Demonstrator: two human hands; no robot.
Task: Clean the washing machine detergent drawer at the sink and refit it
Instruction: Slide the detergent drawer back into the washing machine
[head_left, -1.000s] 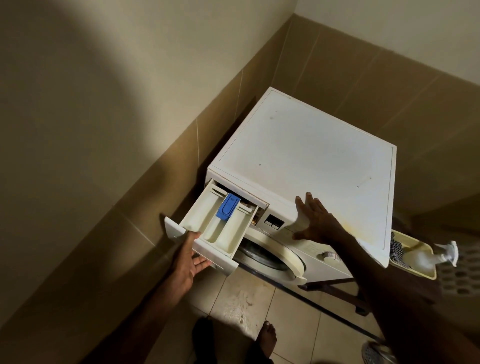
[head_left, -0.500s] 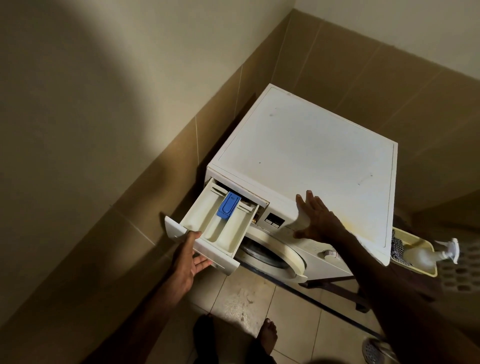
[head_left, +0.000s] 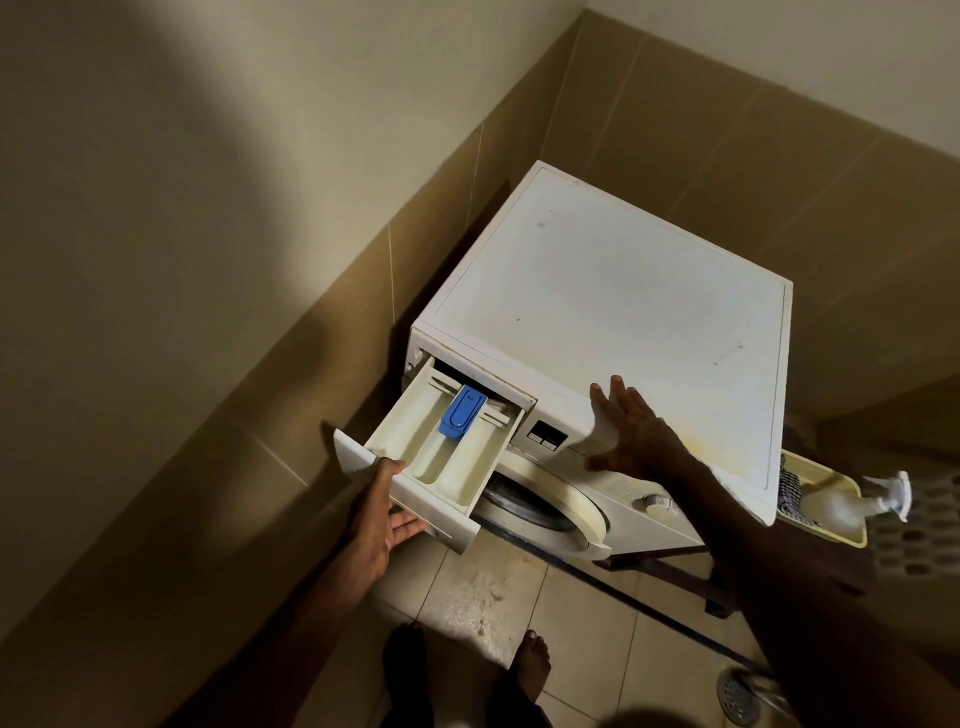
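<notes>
A white washing machine (head_left: 597, 306) stands in the tiled corner. Its cream detergent drawer (head_left: 415, 457) is pulled far out at the front left, with a blue insert (head_left: 461, 410) in the middle compartment. My left hand (head_left: 379, 514) grips the drawer's front panel, thumb on the top edge and fingers underneath. My right hand (head_left: 631, 431) presses flat with spread fingers on the machine's front top edge, next to the small display (head_left: 545, 435).
The round door (head_left: 550, 504) sits below the drawer. A yellow tray (head_left: 826, 499) with a spray bottle (head_left: 883, 496) and a cloth stands right of the machine. My bare feet (head_left: 530, 665) are on the tiled floor, a floor drain (head_left: 737, 693) at the lower right.
The drawer has slid out a little farther with my left hand on its front. My right hand stays pressed on the machine.
</notes>
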